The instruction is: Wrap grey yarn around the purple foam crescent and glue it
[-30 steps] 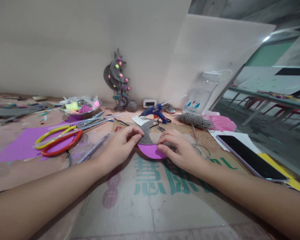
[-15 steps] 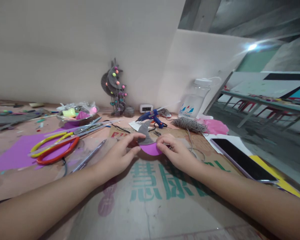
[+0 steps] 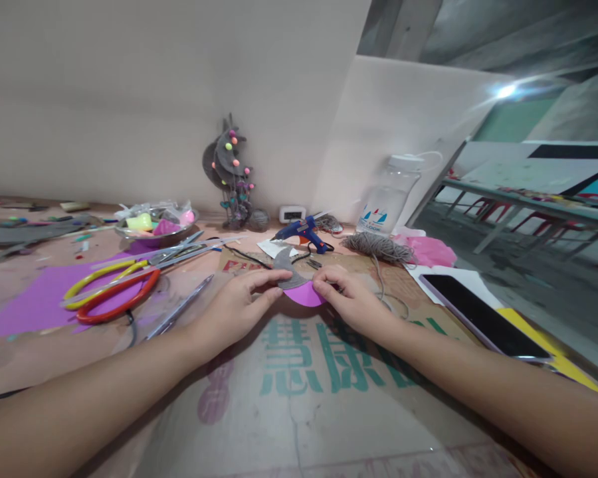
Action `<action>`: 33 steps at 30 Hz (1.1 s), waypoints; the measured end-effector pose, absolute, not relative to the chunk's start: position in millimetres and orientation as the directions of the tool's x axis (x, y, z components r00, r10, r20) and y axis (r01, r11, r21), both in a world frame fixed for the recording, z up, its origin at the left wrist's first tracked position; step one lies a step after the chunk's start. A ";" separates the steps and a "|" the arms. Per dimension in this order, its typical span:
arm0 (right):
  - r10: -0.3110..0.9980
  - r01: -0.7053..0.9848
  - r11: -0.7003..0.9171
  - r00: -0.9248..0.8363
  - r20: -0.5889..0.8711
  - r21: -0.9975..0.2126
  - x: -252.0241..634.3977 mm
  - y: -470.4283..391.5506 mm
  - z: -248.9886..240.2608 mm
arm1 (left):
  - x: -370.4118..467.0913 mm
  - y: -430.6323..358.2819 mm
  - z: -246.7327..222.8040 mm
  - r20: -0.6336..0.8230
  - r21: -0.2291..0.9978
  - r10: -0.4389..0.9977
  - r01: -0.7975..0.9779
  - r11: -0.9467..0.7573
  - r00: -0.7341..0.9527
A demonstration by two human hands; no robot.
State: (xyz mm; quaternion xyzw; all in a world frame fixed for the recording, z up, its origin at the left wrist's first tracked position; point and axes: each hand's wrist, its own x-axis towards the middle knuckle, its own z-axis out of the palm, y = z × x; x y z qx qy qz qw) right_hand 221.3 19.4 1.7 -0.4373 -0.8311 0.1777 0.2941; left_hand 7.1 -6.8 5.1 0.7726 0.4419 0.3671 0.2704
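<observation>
Between my two hands is a grey felt crescent point(image 3: 290, 271) with a purple piece point(image 3: 306, 295) along its lower edge. My left hand point(image 3: 246, 300) pinches the crescent's left side between thumb and fingers. On the other side, my right hand point(image 3: 349, 299) is closed on the right end of the purple piece, its fingertips pressed together. Just beyond them lies a blue glue gun point(image 3: 303, 231), its nozzle pointing left over a scrap of white paper point(image 3: 278, 249). Both hands are above a printed cardboard sheet point(image 3: 259, 431).
Scissors with yellow and red handles point(image 3: 117, 312) and a pen point(image 3: 182, 307) lie at left, near purple sheets point(image 3: 24, 302) and a metal bowl point(image 3: 154, 240). Grey yarn point(image 3: 379, 248), a water bottle point(image 3: 389, 196) and a phone point(image 3: 483, 315) are at right. A decorated moon hanging point(image 3: 229, 159) leans on the wall.
Both hands keep their hold on the felt crescent and purple piece. The crescent is tilted slightly differently. The whole view has shifted a little.
</observation>
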 end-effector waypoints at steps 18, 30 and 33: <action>0.813 0.608 0.580 -0.465 0.349 -0.542 219.9 15.3 3.3 | 5.9 -2.6 -4.4 0.316 0.840 0.887 0.335 -0.427 0.337; 0.873 0.570 0.472 -0.408 0.268 -0.673 218.7 13.9 2.3 | 4.6 2.6 -11.6 0.293 0.885 0.908 0.275 -0.376 0.299; 0.888 0.579 0.448 -0.377 0.264 -0.681 220.0 14.8 1.5 | 5.0 2.3 -11.6 0.288 0.889 0.908 0.267 -0.371 0.303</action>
